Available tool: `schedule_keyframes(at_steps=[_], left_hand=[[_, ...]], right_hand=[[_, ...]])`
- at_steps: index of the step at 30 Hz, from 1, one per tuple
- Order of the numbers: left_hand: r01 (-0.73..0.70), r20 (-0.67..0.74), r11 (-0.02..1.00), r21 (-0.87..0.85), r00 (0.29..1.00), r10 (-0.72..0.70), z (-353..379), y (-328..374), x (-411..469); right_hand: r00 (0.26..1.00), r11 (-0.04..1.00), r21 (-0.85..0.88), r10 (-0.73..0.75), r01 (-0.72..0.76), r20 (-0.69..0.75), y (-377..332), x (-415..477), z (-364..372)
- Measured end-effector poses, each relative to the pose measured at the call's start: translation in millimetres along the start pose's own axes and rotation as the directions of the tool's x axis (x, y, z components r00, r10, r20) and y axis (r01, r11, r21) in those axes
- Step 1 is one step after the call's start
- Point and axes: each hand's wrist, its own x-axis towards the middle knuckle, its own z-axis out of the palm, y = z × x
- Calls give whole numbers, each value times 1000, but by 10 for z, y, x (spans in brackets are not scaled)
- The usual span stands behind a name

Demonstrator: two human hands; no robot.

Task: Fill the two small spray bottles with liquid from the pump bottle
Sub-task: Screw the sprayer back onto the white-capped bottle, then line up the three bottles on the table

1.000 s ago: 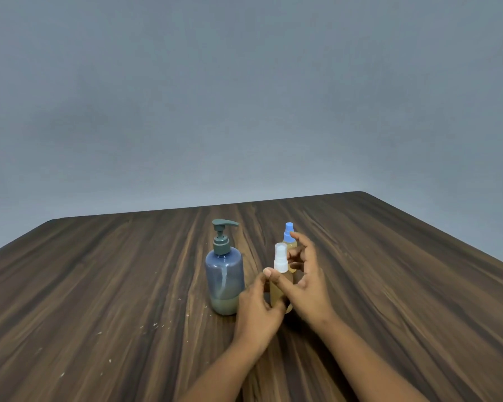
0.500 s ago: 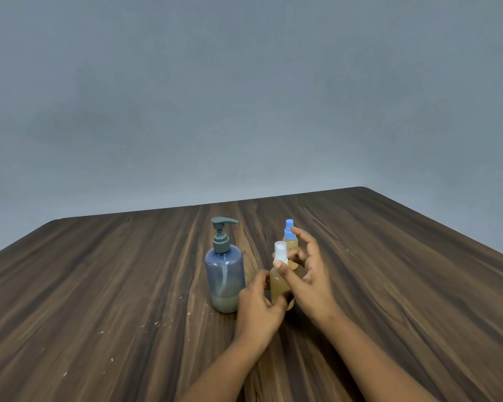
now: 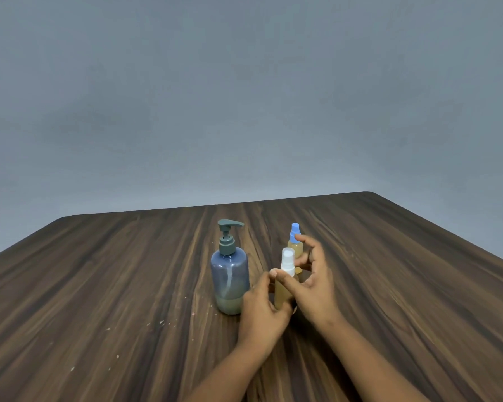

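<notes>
- Dark wood-grain tabletop (image 3: 99, 285), one; a few pale specks lie left of the bottles.
- Translucent blue-grey pump bottle with grey pump head (image 3: 230, 281), one, upright left of the hands; only a shallow layer of liquid left at its bottom.
- Left hand (image 3: 262, 314): fingers closed round the lower body of the white-capped spray bottle.
- Right hand (image 3: 314, 288): thumb and fingers pinch that bottle at the collar under the cap; other fingers spread loose.
- Small clear spray bottles holding amber liquid, two: white-capped one (image 3: 286, 278) between the hands, blue-capped one (image 3: 294, 245) just behind, standing free.
- Change: half a second ago the right thumb sat higher against the white cap, now it's lower at the collar; bottle barely moved. Reads as twisting the cap tight.
- Judgement: both look filled and capped, task near done.
</notes>
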Motion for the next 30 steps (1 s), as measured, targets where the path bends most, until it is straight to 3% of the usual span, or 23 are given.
schedule_keyframes(at_steps=[7, 16, 23, 27, 30], left_hand=[[29, -40, 1000, 5, 999, -29, 15, -43, 4], [31, -85, 999, 26, 996, -28, 53, -13, 21], [124, -175, 992, 19, 977, -119, 145, 3, -18], [165, -250, 985, 57, 957, -146, 145, 66, -13], [159, -226, 982, 98, 965, -133, 86, 110, -20]], right_hand=[[989, 999, 44, 22, -29, 143, 32, -37, -18], [992, 993, 15, 118, -117, -48, -5, -15, 111], [972, 989, -71, 115, -132, -203, -65, -98, 215], [974, 984, -48, 163, -173, -155, -86, -146, 181], [963, 971, -24, 234, -239, -130, -59, -183, 111]])
